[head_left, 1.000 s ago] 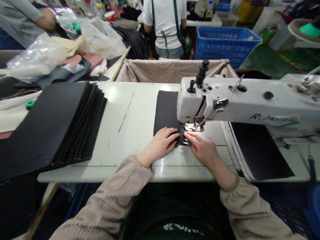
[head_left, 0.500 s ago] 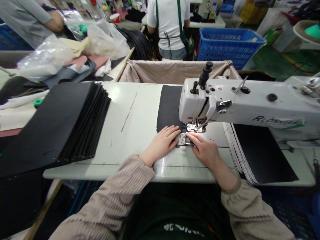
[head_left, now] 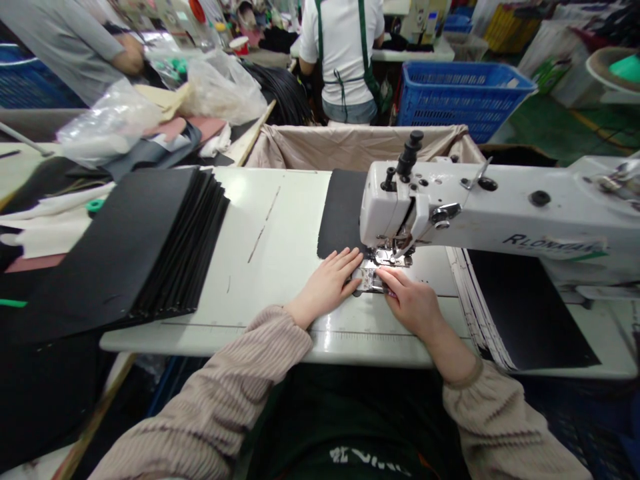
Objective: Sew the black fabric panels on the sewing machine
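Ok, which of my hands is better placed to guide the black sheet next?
Probably your left hand: it lies at the near edge of the black sheet. Your right hand is by the metal plate, farther from the sheet's visible part.

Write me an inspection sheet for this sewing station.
Surface: pale tabletop, with a dark line and a ruler scale near its front edge.
Job's things: black piece partly behind the sewing machine; black stacks left and right.
Clutter: plastic bags and scraps at far left.
Hands: left hand spread at the piece's near edge; right hand near the presser foot, its grip unclear.
Cables: nothing seen clearly.
Surroundings: blue crate; two people beyond.
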Demonstrator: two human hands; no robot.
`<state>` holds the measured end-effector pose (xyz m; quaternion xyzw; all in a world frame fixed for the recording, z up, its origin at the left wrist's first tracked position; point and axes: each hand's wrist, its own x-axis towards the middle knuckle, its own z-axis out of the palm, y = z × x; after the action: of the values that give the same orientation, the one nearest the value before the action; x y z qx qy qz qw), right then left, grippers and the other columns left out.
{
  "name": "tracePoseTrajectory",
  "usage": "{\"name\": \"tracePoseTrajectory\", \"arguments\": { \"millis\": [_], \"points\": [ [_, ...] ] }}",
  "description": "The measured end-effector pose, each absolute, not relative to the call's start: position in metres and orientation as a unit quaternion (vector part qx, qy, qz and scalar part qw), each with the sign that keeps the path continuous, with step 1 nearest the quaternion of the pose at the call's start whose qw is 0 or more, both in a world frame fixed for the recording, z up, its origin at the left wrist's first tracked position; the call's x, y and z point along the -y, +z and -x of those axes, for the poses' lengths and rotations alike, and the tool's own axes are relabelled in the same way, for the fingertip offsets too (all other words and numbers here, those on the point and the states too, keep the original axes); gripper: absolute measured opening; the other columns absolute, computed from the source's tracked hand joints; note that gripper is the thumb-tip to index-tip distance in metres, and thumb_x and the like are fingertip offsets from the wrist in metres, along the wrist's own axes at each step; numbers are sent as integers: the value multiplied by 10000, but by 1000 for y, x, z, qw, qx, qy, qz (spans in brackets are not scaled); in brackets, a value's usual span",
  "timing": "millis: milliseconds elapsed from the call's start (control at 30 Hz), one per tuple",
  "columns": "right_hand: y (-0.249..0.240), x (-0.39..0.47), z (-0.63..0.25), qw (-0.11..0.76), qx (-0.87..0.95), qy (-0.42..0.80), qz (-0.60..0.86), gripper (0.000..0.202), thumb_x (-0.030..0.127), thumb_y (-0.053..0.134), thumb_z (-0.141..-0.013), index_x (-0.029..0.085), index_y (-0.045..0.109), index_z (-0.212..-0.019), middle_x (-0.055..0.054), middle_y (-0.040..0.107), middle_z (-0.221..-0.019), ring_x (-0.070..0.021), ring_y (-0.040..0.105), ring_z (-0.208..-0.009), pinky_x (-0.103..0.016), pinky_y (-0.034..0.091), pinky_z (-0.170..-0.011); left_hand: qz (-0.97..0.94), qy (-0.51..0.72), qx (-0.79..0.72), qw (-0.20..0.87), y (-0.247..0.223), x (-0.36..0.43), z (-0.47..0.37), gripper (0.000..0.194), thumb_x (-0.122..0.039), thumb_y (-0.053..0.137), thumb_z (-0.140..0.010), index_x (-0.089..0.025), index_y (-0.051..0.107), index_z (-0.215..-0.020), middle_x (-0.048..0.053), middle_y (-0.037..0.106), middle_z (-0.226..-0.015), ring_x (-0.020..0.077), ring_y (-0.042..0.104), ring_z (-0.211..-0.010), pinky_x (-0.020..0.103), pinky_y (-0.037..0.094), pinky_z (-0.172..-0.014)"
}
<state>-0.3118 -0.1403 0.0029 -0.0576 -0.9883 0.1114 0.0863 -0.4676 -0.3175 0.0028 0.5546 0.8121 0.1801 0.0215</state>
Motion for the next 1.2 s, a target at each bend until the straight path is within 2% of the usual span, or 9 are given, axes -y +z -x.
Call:
{"name": "tracePoseTrajectory", "arguments": {
  "millis": [200, 400, 567, 933, 1100, 1200],
  "points": [
    [2, 141, 311, 90, 988, 109, 62, 510, 217, 490, -917, 273, 477, -1423, -11, 534, -1445, -214, 654, -1038, -318, 528, -751, -557, 179, -811, 16, 5, 313, 471, 518, -401, 468, -986, -196, 419, -1459, 63, 418, -1530, 244, 353, -1432, 436, 275, -1191],
    [2, 142, 311, 90, 988, 109, 67, 506, 218, 486, -915, 278, 486, -1417, -16, 545, -1434, -212, 655, -1037, -319, 531, -767, -553, 192, -811, 1, 6, 300, 476, 346, -289, 455, -975, -176, 585, -1276, 82, 568, -1390, 227, 476, -1334, 430, 314, -1166],
    [1, 142, 312, 92, 988, 106, 70, 489, 227, 482, -921, 275, 491, -1408, -16, 541, -1439, -211, 653, -1039, -313, 524, -764, -562, 182, -807, 3, 4, 299, 479, 369, -208, 454, -945, -171, 567, -1294, 67, 537, -1430, 232, 434, -1371, 443, 298, -1178],
    [1, 142, 310, 97, 986, 121, 70, 478, 223, 477, -923, 277, 505, -1397, -26, 550, -1431, -213, 646, -1066, -308, 520, -805, -562, 197, -803, 1, 2, 300, 478, 371, -186, 457, -922, -179, 577, -1273, 67, 558, -1404, 220, 437, -1367, 451, 288, -1184],
    [2, 143, 310, 105, 984, 125, 74, 457, 230, 476, -931, 272, 509, -1385, -31, 563, -1415, -207, 636, -1089, -305, 521, -809, -544, 221, -809, -13, 1, 299, 479, 357, -199, 423, -949, -179, 574, -1272, 85, 550, -1404, 206, 474, -1335, 428, 306, -1179],
    [3, 143, 310, 110, 983, 126, 76, 448, 227, 473, -934, 269, 511, -1379, -32, 568, -1406, -204, 627, -1105, -299, 516, -825, -521, 233, -821, -27, -2, 296, 481, 405, -251, 393, -987, -134, 494, -1361, 115, 485, -1467, 216, 401, -1397, 413, 307, -1176]
  ]
}}
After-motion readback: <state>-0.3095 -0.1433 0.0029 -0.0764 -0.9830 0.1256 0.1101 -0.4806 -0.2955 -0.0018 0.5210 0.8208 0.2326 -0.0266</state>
